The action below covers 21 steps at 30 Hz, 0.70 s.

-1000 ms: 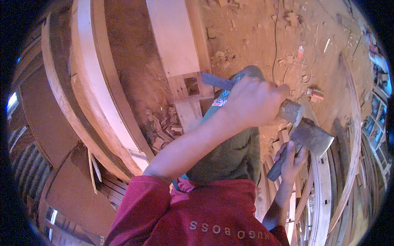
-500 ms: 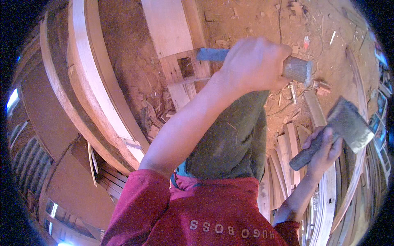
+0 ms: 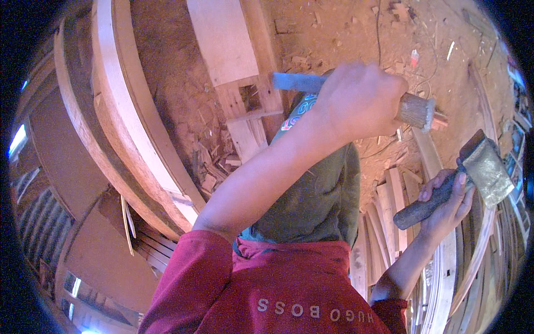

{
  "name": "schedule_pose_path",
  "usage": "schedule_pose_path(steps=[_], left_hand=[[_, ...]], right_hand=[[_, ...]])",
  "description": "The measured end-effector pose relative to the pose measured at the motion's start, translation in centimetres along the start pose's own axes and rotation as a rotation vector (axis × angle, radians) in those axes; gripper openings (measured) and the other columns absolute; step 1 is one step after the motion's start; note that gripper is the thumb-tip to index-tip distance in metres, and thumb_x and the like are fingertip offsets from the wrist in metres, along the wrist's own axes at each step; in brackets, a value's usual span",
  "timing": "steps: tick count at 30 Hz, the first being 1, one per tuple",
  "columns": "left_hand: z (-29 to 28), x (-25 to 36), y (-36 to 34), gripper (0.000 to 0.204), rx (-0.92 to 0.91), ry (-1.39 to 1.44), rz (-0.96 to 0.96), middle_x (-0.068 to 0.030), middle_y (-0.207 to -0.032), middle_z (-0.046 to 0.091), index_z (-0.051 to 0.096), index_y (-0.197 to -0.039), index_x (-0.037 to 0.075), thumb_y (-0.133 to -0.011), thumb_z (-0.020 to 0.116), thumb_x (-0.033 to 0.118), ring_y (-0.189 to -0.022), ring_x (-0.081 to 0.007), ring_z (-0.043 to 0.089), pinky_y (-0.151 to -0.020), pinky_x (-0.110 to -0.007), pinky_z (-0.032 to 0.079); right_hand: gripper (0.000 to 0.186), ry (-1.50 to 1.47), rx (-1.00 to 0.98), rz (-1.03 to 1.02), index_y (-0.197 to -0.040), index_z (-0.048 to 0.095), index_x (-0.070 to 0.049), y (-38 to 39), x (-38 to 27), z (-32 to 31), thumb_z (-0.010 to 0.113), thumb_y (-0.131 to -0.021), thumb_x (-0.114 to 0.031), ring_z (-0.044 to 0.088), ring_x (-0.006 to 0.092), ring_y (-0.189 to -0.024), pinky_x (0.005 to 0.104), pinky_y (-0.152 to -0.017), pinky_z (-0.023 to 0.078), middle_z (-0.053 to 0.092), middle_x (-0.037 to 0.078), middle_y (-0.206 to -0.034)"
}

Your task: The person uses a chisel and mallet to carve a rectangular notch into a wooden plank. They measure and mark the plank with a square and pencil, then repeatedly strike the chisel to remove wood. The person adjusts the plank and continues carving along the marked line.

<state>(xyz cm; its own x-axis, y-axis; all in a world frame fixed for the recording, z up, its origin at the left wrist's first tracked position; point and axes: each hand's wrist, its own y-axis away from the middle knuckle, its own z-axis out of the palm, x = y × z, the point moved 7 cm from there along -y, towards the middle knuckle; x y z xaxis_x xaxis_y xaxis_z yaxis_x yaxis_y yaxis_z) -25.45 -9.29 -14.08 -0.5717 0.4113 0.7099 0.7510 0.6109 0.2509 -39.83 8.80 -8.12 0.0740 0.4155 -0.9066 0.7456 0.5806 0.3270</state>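
2 tools up! The left hand (image 3: 361,103) has its grip closed around the chisel (image 3: 299,83), near the square hole (image 3: 250,97) in the wooden beam (image 3: 233,92); the right hand (image 3: 446,203) clasps the hatchet (image 3: 487,172), its head apart from the chisel.

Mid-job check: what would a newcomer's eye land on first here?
Most likely the chisel, above centre in the left hand, its bluish blade pointing left. Next comes the hatchet at the right side, held in the right hand. Then the pale beam at upper left of centre, with a square hole in it.
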Motion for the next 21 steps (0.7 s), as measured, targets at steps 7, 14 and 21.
schedule_pose_path(steps=[7,14,21], left_hand=[[0.1,-1.1,-0.4,0.025,-0.005,-0.007,-0.009,-0.0204,-0.076,0.069,0.070,-0.089,0.008,-0.070,0.073,0.024,-0.077,-0.0386,0.070,-0.071,-0.049,0.056],[1.4,-1.8,-1.0,0.028,0.061,-0.042,0.001,-0.0176,-0.076,0.069,0.068,-0.088,0.010,-0.068,0.075,0.027,-0.075,-0.0379,0.069,-0.069,-0.050,0.056],[1.1,-1.7,-1.0,0.023,0.057,-0.045,-0.008,-0.0169,-0.076,0.068,0.067,-0.088,0.012,-0.068,0.072,0.022,-0.075,-0.0383,0.069,-0.068,-0.052,0.055]], right_hand=[[0.022,0.026,0.023,0.035,-0.096,0.046,-0.006,-0.3,-0.1,0.5,0.053,-0.101,-0.027,0.050,0.0162,-0.044,0.0287,-0.038,0.043,0.052,0.008,-0.069],[0.022,0.010,0.025,0.031,-0.096,0.047,-0.007,-1.2,-0.5,1.6,0.054,-0.101,-0.027,0.050,0.0157,-0.043,0.0287,-0.037,0.042,0.051,0.006,-0.065],[0.019,0.238,-0.275,0.121,-0.100,0.051,-0.007,-1.9,1.2,4.3,0.053,-0.102,-0.026,0.050,0.0114,-0.044,0.0241,-0.041,0.040,0.053,0.004,-0.067]])
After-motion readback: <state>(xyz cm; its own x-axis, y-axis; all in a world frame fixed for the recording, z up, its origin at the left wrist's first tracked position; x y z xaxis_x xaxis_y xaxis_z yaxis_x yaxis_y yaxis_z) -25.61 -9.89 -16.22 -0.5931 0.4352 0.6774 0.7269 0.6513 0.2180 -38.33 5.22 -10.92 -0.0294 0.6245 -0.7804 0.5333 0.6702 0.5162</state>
